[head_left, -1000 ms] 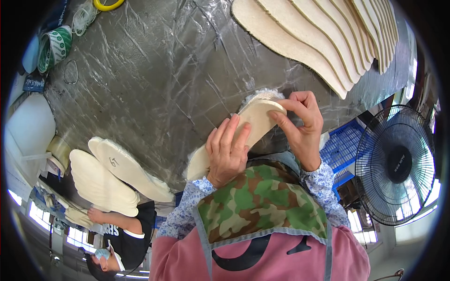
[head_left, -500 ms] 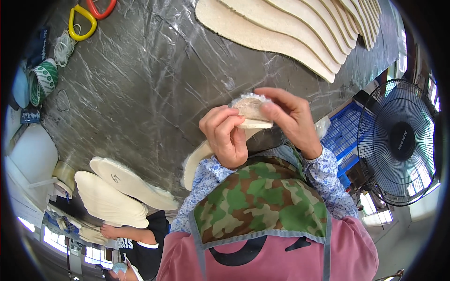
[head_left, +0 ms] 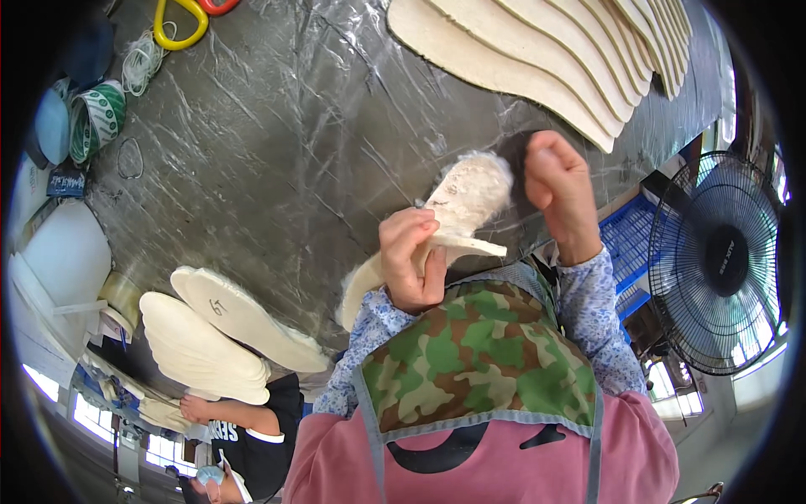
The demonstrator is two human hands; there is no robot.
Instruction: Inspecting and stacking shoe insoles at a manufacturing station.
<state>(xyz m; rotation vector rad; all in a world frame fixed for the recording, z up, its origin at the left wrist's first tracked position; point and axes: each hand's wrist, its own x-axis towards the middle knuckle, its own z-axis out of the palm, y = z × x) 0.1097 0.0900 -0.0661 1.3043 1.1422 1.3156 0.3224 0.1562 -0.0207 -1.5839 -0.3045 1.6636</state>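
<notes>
My left hand (head_left: 410, 260) pinches a cream, fleecy insole (head_left: 474, 189) between thumb and fingers. Its fuzzy-edged end stands up from the grip, and a flat, smooth-edged flap juts out toward my right. To the right of it, apart from the insole, my right hand (head_left: 558, 189) is raised with its fingers curled closed; whatever may be in them is hidden. Part of another cream insole (head_left: 357, 290) lies on the table beneath my left wrist.
Fanned cream insoles (head_left: 512, 59) lie at the far right of the plastic-covered table (head_left: 277, 168). More insoles (head_left: 201, 349) are stacked at the near left, by a co-worker's hand (head_left: 197, 409). Yellow-handled scissors (head_left: 180, 25), white string (head_left: 144, 63), a green-white roll (head_left: 98, 122) and a fan (head_left: 724, 260) surround.
My right hand has come off the insole and moved right, its fingers curling in. The insole's fuzzy end has opened upward, while my left hand keeps its grip.
</notes>
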